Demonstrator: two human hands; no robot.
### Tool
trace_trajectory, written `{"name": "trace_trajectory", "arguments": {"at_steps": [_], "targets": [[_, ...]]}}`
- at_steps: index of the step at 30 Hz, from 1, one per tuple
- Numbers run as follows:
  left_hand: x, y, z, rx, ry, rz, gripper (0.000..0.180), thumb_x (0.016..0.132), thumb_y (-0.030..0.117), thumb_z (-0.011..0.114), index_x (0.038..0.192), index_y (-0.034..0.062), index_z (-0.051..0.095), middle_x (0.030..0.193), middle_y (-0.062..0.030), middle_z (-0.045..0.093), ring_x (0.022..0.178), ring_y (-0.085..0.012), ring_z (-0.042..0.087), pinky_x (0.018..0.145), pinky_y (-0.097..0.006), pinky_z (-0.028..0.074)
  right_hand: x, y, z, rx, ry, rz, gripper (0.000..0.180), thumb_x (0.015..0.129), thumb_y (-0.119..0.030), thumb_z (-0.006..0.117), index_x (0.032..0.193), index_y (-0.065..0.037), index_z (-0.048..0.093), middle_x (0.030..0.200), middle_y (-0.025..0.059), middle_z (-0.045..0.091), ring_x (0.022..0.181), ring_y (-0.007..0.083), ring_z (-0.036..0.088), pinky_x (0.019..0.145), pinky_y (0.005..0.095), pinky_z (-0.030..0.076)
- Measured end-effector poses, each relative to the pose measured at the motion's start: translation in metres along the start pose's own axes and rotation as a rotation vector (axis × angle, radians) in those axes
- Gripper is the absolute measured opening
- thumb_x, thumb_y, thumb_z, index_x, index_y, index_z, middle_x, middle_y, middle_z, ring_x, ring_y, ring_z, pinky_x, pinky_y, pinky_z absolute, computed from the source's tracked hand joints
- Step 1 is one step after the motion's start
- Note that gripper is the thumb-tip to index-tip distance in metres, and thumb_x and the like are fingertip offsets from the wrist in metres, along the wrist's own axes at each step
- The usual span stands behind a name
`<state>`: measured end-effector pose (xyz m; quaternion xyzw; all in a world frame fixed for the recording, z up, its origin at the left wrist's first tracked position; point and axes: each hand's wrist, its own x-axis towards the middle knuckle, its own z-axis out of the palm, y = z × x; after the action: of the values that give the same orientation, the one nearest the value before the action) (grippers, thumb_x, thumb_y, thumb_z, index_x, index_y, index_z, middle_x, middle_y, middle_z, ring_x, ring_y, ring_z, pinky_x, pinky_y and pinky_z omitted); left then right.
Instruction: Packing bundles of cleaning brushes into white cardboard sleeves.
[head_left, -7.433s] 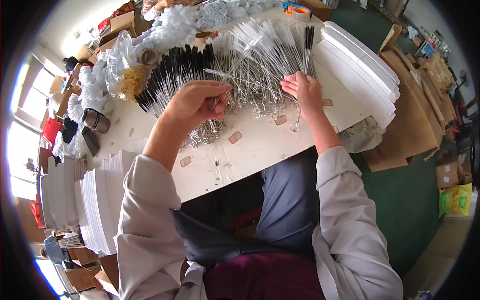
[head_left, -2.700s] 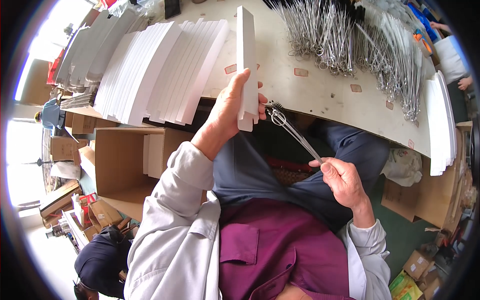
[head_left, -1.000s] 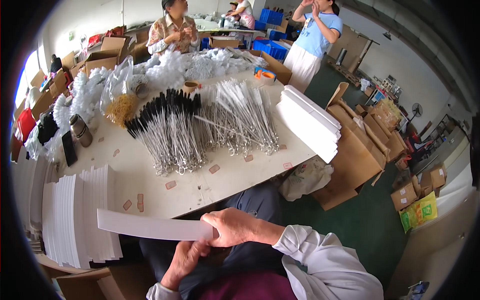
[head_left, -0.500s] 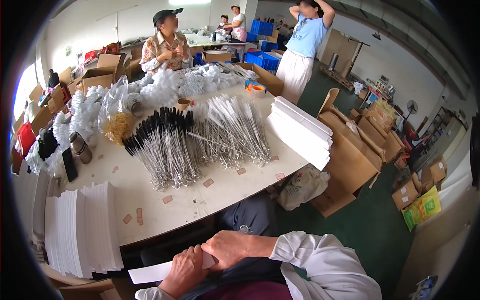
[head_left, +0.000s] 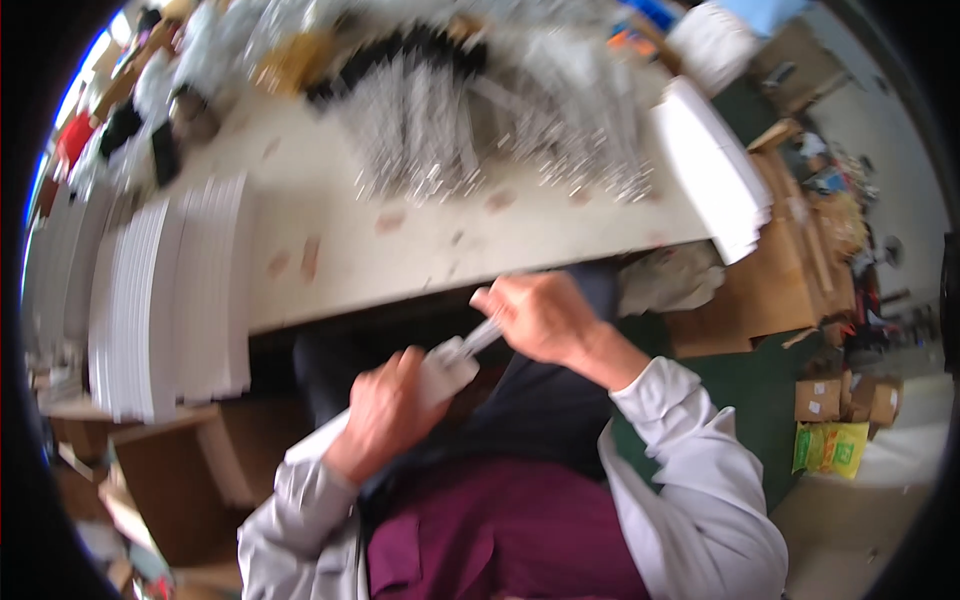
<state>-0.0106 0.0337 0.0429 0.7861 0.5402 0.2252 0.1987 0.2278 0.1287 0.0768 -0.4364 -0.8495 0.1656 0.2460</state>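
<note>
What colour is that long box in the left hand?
The long box is plain white, seen best in the head view, though blurred.

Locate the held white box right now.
In the head view, the white box is below and left of centre, in the left hand, its upper end toward the right hand.

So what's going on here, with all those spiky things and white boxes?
Someone's left hand is wrapped around a long, narrow white box. Their right hand pinches a thin, silvery bundle at the box's near end; it's too blurry to tell how far in it goes. On the pale, flat table beyond lie black-tipped metal-stemmed brushes and white-tipped metal-stemmed brushes. More long white boxes stand in rows on the left.
</note>
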Motion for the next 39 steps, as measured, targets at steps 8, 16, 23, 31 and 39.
{"name": "trace_trajectory", "arguments": {"at_steps": [8, 16, 23, 31, 39], "targets": [[-0.002, -0.009, 0.009, 0.078, -0.009, -0.166, 0.046, 0.076, 0.029, 0.087, 0.098, 0.0031, 0.056, 0.083, -0.0165, 0.067, 0.071, -0.0376, 0.07, 0.06, -0.047, 0.057, -0.018, -0.014, 0.041, 0.745, -0.146, 0.363, 0.033, 0.108, -0.028, 0.061, 0.12, 0.002, 0.065, 0.088, 0.0104, 0.071, 0.071, 0.0165, 0.066, 0.063, 0.0318, 0.053], [-0.013, -0.01, 0.014, 0.075, -0.035, -0.206, 0.046, 0.076, 0.027, 0.088, 0.098, 0.0031, 0.056, 0.083, -0.015, 0.067, 0.071, -0.0357, 0.071, 0.06, -0.045, 0.058, -0.035, -0.006, 0.045, 0.869, -0.184, 0.442, 0.028, 0.102, -0.021, 0.071, 0.122, -0.001, 0.071, 0.091, 0.0045, 0.074, 0.069, 0.0069, 0.063, 0.062, 0.0238, 0.053], [-0.016, -0.009, 0.018, 0.087, 0.021, -0.217, 0.045, 0.075, 0.026, 0.087, 0.098, 0.0029, 0.057, 0.081, -0.0143, 0.067, 0.068, -0.0343, 0.071, 0.058, -0.044, 0.058, -0.038, -0.018, 0.061, 0.848, -0.047, 0.394, 0.015, 0.098, -0.006, 0.072, 0.112, 0.0, 0.075, 0.096, 0.0058, 0.075, 0.076, 0.0072, 0.067, 0.066, 0.0225, 0.055], [-0.022, -0.006, 0.024, 0.099, 0.018, -0.205, 0.045, 0.073, 0.024, 0.087, 0.101, 0.0034, 0.059, 0.081, -0.0139, 0.068, 0.067, -0.0333, 0.071, 0.058, -0.042, 0.059, -0.033, -0.015, 0.067, 0.689, -0.139, 0.217, 0.012, 0.097, -0.002, 0.07, 0.107, 0.002, 0.075, 0.113, 0.0115, 0.075, 0.094, 0.0122, 0.07, 0.078, 0.0265, 0.058], [-0.029, -0.008, 0.034, 0.057, 0.032, -0.275, 0.047, 0.075, 0.03, 0.087, 0.102, 0.0041, 0.058, 0.083, -0.0142, 0.069, 0.068, -0.0333, 0.072, 0.058, -0.043, 0.059, -0.036, -0.034, 0.092, 0.391, 0.002, 0.005, 0.017, 0.092, -0.006, 0.073, 0.107, 0.002, 0.075, 0.111, 0.018, 0.074, 0.098, 0.0344, 0.072, 0.086, 0.0404, 0.058]]}}
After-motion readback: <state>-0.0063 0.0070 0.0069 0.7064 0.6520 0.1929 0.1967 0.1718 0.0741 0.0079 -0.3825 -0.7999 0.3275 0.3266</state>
